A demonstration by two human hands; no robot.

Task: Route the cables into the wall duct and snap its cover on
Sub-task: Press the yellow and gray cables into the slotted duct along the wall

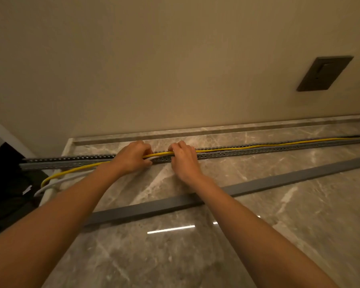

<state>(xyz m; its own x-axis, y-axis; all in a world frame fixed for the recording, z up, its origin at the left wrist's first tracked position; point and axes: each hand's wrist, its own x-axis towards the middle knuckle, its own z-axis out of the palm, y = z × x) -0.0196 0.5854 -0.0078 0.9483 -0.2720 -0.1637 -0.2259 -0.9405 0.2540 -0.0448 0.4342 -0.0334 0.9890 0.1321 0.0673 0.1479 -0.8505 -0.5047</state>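
Note:
A long grey slotted duct (258,150) lies open on the marble counter, running left to right near the wall. A yellow cable (279,143) sits along its right half and leaves the duct at the left (71,172), beside a white cable (71,179). My left hand (133,157) and my right hand (183,157) are side by side at the duct's middle, fingers closed over both cables where they meet the channel. The grey duct cover (279,180) lies loose on the counter in front, passing under my forearms.
The marble counter (195,256) has a raised back ledge (216,129) against the beige wall. A dark switch plate (324,73) is mounted on the wall at upper right. At the left the counter ends at a dark drop (6,183), where the cables hang over.

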